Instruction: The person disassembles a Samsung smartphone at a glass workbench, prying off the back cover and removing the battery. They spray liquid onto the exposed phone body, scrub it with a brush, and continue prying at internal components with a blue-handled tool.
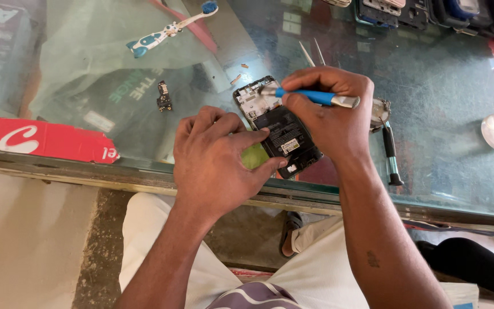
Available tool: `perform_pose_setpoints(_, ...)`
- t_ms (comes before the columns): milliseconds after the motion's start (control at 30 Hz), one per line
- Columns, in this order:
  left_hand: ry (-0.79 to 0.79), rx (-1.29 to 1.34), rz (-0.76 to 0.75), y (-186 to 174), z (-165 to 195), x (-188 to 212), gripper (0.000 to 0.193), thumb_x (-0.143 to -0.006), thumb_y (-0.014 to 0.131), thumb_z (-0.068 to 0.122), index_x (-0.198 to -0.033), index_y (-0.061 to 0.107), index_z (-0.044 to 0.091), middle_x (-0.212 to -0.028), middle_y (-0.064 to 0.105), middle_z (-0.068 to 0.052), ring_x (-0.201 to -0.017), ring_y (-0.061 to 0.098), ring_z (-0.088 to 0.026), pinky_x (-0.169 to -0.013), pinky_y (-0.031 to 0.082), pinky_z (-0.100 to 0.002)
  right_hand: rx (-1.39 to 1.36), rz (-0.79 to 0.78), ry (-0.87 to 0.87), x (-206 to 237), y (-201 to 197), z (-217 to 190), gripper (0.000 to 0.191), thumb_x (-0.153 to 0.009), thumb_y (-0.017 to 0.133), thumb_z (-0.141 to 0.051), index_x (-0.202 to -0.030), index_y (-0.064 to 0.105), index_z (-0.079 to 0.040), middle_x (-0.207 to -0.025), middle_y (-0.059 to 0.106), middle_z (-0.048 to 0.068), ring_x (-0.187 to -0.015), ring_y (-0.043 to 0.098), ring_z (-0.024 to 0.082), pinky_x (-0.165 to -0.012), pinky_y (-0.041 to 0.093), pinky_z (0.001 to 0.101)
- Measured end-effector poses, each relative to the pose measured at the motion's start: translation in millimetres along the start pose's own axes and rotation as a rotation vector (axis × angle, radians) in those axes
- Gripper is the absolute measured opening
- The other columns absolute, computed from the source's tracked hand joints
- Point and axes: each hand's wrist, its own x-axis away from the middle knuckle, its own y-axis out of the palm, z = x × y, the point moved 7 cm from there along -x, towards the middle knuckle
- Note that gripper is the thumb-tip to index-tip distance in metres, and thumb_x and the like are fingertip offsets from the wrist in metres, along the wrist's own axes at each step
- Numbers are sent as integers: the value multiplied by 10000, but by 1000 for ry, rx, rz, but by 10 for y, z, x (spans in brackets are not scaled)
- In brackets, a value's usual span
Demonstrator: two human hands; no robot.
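**Opened phone held and worked at the near edge of a glass counter**

Nearest the camera, two forearms are seen reaching up over a lap in pale cloth. An opened phone [278, 129], its back removed, is pinned flat on the glass counter [441, 97] close to the near edge. It is steadied by the left hand [215, 163], whose fingers are curled and pressed against its left side, a green object [254, 155] being tucked under them. The right hand [330, 111] is closed around a blue-handled tool [315, 97], whose tip is laid on the phone's upper part. Tweezers [313, 54] lie just beyond. A small circuit part [164, 96] lies to the left, a toothbrush [170, 30] towards the far left corner, and a dark-handled tool [391, 151] to the right. Along the far edge, several phone cases [430, 12] are lined up.
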Motion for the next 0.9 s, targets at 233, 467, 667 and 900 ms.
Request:
perform_pose_setpoints(233,0,-17,5,-1,16,6,466,-655,888,512,-996,839,199,-837,637,10,-1049,566,-237,-894,379,-449,109,-29,23,74,-32,13,140,-812,752,60,-943,773,17,-991,784,122,-871,744,147,-801,615,263)
perform_pose_setpoints(467,7,-27,18,10,2,3,479,-672,884,540,-1010,841,203,-855,632,23,-1048,553,-221,-902,379,-444,114,162,-19,717,-420,-109,177,-885,736,71,-1044,750,-5,-1019,772,107,-886,758,125,-809,631,224)
perform_pose_setpoints(667,9,-37,-6,75,-9,18,427,-725,873,521,-1019,846,212,-861,639,51,-1037,553,-204,-917,376,-456,398,99,36,1115,-391,-376,142,-776,792,22,-901,760,-37,-972,788,98,-684,718,98,-513,485,183)
perform_pose_setpoints(900,6,-55,18,37,1,6,439,-703,876,531,-1007,843,216,-840,634,41,-1025,563,-207,-910,391,-450,406,-15,-117,1140,-248,-546,147,-738,773,-5,-878,731,-21,-940,766,88,-766,736,85,-614,526,193)
